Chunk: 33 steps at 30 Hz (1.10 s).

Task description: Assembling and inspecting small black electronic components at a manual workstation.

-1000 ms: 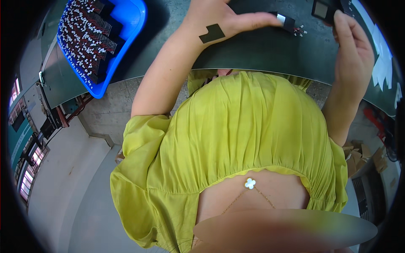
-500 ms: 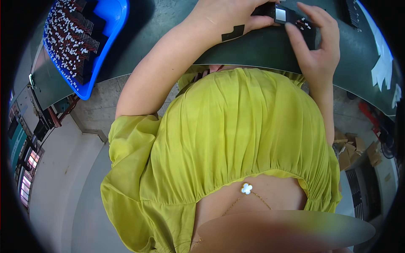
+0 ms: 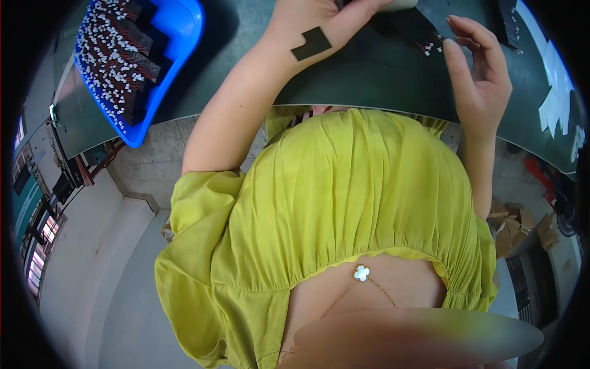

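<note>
My left hand (image 3: 319, 18) rests on the dark green table (image 3: 369, 80) at the top edge of the view, with two black tape pieces (image 3: 310, 44) stuck on its wrist. Its fingers curl out of the frame, so what they grip is hidden. Just right of it lies a small black part (image 3: 418, 34) with white-tipped wires. My right hand (image 3: 482, 80) hovers beside that part, fingers apart and holding nothing.
A blue tray (image 3: 181, 37) packed with several black parts with white and red tips sits at the table's left. White paper pieces (image 3: 556, 104) lie at the right. Cardboard boxes (image 3: 513, 221) stand on the floor below.
Half a second ago both hands were together on a small black part. My right hand has since let go and drawn back to the right. The left hand stays near the part.
</note>
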Tool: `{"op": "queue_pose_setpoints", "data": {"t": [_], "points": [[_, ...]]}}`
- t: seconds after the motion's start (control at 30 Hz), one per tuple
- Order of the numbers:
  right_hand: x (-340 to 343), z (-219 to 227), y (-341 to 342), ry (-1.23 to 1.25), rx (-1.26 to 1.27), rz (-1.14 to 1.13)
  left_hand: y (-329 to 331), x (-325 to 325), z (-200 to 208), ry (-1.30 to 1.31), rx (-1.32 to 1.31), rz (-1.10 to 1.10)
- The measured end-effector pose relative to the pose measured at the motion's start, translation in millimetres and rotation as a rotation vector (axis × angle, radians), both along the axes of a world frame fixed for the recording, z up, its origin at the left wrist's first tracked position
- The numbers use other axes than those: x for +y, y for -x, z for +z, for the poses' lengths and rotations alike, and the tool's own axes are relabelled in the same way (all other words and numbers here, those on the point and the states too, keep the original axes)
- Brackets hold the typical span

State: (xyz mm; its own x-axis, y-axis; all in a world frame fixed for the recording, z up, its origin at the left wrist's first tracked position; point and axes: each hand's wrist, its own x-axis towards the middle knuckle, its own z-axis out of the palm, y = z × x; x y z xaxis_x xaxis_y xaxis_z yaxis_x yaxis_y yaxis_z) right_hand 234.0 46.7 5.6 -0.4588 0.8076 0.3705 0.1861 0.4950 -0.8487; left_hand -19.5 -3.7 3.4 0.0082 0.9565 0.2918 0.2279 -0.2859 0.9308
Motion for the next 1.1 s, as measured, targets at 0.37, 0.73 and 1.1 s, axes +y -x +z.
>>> {"op": "queue_pose_setpoints", "data": {"t": [0.37, 0.73, 1.1], "points": [[-6, 49, 63, -0.177, -0.139, 0.058, -2, -7, 2, -0.036, -0.289, 0.010], [-2, 32, 63, -0.537, -0.084, -0.104, -3, -10, 7, -0.032, -0.190, 0.026], [-10, 4, 119, -0.188, 1.178, -0.278, -2, -13, 7, -0.007, -0.031, 0.057]]}}
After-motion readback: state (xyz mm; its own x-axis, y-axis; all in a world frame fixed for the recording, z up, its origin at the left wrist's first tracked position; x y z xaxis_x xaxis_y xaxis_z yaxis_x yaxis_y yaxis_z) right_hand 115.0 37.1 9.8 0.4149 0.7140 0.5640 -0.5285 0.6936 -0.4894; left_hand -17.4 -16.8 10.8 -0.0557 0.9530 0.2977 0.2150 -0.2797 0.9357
